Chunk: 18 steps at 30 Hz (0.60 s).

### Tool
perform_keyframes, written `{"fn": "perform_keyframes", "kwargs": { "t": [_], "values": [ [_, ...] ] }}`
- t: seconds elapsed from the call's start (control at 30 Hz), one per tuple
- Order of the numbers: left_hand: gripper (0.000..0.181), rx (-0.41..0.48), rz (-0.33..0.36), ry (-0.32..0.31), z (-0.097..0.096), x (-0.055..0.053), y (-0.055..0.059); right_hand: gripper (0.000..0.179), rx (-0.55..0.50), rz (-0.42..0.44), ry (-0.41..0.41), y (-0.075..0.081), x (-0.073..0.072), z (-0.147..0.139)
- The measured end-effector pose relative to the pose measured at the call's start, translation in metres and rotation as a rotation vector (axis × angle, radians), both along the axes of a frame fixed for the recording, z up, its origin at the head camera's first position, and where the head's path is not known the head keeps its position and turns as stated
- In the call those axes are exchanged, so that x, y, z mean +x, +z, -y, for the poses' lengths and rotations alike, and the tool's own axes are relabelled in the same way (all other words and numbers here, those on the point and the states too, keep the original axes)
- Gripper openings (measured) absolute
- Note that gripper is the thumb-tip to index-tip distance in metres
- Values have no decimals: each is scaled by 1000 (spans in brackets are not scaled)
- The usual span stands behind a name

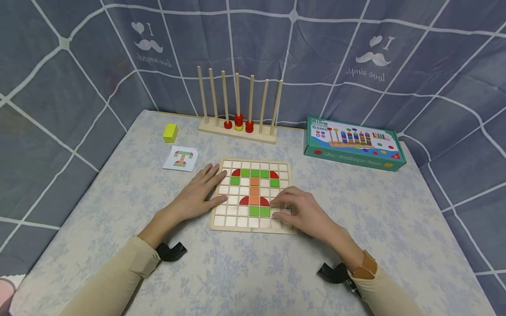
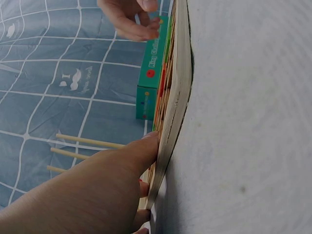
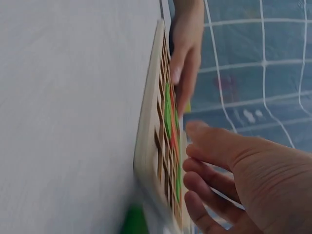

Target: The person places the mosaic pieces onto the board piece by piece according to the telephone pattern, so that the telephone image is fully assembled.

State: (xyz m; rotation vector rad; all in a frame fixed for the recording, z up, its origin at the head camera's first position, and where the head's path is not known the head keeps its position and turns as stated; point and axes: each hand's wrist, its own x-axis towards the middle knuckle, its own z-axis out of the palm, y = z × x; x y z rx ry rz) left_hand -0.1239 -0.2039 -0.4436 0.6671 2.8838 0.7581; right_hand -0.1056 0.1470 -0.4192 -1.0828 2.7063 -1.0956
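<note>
A square wooden grid board [image 1: 253, 230] lies on the table, with pale cells and a T-like figure of green squares [image 1: 259, 211], orange squares [image 1: 254, 191] and red quarter-rounds [image 1: 244, 200]. My left hand [image 1: 199, 193] rests at the board's left side, fingers extended, thumb on the frame in the left wrist view. Over the lower right part of the board is my right hand [image 1: 302, 210], thumb and fingers bent and apart, its fingertips near the lower right red piece. No piece shows between those fingers in the right wrist view.
A white card [image 1: 180, 159] printed with a similar figure lies behind my left hand, a yellow block [image 1: 170, 133] behind it. A wooden peg stand [image 1: 237, 131] with red and yellow rings stands at the back. A green game box [image 1: 353, 145] lies back right, before the curtain [image 1: 253, 39].
</note>
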Motion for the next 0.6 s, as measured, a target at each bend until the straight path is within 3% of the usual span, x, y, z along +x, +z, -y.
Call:
{"fn": "perform_keyframes", "kwargs": {
  "t": [0.17, 0.37, 0.6],
  "values": [
    [82, 1, 2, 5, 0, 0, 0, 42, 36, 24, -60, 1, 5, -29],
    [81, 0, 2, 5, -1, 1, 0, 43, 111, 24, -130, -4, 17, -58],
    [81, 0, -2, 9, 0, 1, 0, 34, 140, 81, -85, -7, 28, -74]
  ]
}}
